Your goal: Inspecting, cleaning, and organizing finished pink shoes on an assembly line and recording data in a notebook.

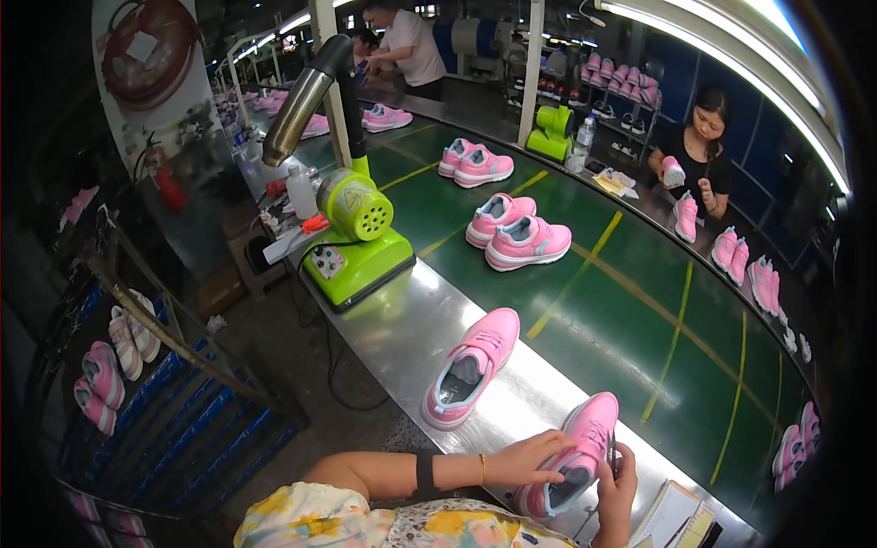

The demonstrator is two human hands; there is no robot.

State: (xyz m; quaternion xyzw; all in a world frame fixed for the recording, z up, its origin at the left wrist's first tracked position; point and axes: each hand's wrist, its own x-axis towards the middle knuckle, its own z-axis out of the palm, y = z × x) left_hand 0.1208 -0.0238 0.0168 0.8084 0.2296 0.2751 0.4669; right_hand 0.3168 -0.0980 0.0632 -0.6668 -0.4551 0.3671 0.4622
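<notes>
A pink sneaker (592, 429) with a strap and pale lining lies at the metal edge of the bench, toe pointing away from me. My left hand (537, 461) is over its collar, with thumb and fingers gripping about the opening. At the shoe's right side, my right hand (618, 484) has bent fingers closed around a thin dark tool (611, 447); its exact kind is too small to make out. A second pink sneaker (477, 361) rests to the left on the metal strip, untouched, with grey stuffing inside.
A green conveyor belt (603, 310) with yellow lines carries several pairs of pink sneakers (530, 242). The lime-green blower machine (361, 228) stands left. Papers with a yellow ruler (681, 519) lie right of my hands. Across the belt, a person (703, 151) holds a shoe. A shoe rack (137, 365) is at left.
</notes>
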